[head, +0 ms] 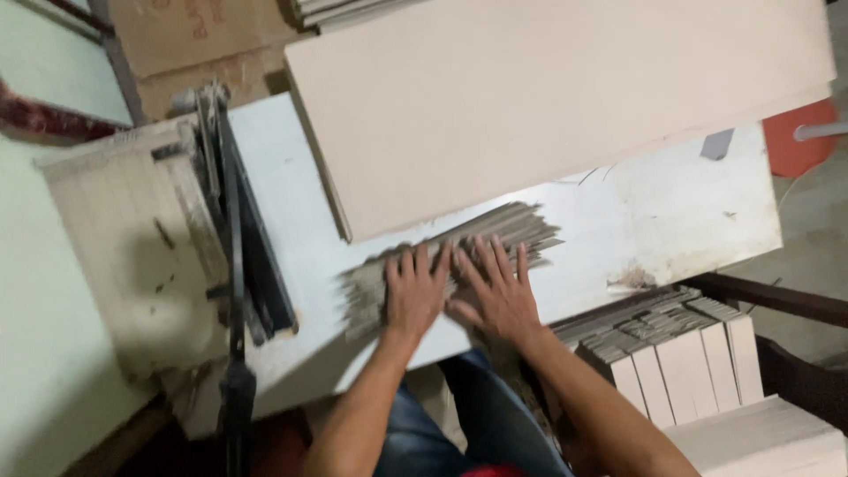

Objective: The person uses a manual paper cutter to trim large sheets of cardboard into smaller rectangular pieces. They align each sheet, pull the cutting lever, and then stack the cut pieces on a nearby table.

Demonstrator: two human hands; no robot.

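While both my palms press flat on the fanned stack of grey board strips (446,261), I judge I am squaring them into one even pile on the white table (671,221). My left hand (413,296) lies open, fingers spread, on the nearer end of the strips; my right hand (496,291) lies open just beside it, thumb almost touching, gripping nothing. To even the pile further, it seems the loose far ends would need pushing together, since they splay out past my fingertips. Just beyond the strips a large beige board (548,97) overhangs the table and crowds that edge. At my left stands the lever cutter (234,230) with its long black handle. Lower right, more cut pieces (680,353) stand stacked on edge.
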